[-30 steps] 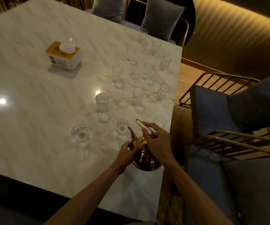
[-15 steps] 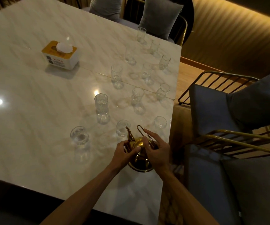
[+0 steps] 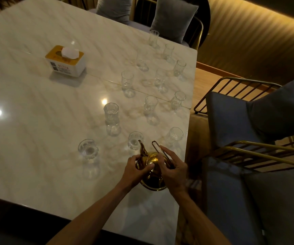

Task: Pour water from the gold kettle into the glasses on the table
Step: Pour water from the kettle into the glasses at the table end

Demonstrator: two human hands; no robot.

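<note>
Pre-pour grasp: left hand (image 3: 137, 169) cups kettle (image 3: 151, 172), right hand (image 3: 173, 169) pinches handle (image 3: 161, 152); next, tilt spout toward nearest glass (image 3: 135, 140)

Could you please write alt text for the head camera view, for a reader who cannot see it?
Both hands hold a gold kettle on a marble table: the left hand on its body, the right hand at its handle. Clear glasses stand beyond it.

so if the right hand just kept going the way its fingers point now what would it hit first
Probably the kettle's upright gold handle loop, which the right hand already touches at its fingertips. Past that, the nearest thing looks like the glass by the spout, though depth is hard to judge.
</note>
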